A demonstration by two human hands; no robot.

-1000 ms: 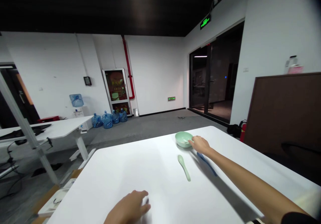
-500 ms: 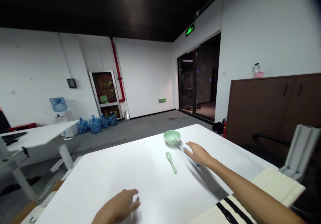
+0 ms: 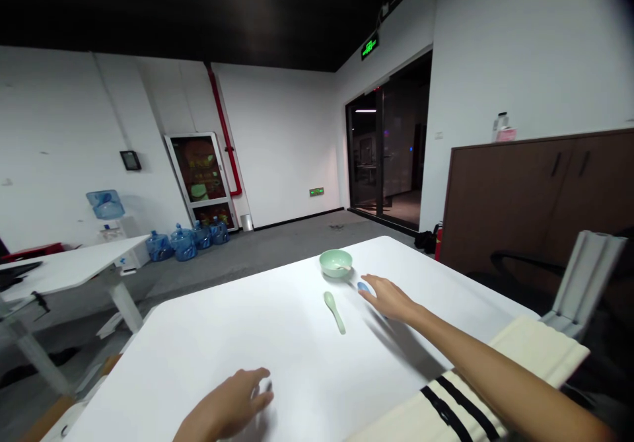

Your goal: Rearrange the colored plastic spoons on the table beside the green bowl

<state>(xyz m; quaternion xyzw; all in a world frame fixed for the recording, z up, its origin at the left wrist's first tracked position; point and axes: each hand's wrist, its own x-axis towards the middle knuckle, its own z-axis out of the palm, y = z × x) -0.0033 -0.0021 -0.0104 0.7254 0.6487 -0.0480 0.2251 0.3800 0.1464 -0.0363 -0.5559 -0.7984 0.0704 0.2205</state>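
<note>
Bowl (image 3: 328, 271) stands near green spoon (image 3: 335, 314). Right hand (image 3: 390, 298) partly covers blue spoon (image 3: 363, 287); its grip I cannot tell. Left hand (image 3: 228, 399) has fingers wide.

Head view, facing forward, perhaps downward, over table (image 3: 208, 336)

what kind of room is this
Probably an office or workroom: there's a green exit sign above glass doors, blue water jugs along the wall, and a brown cabinet.
</note>
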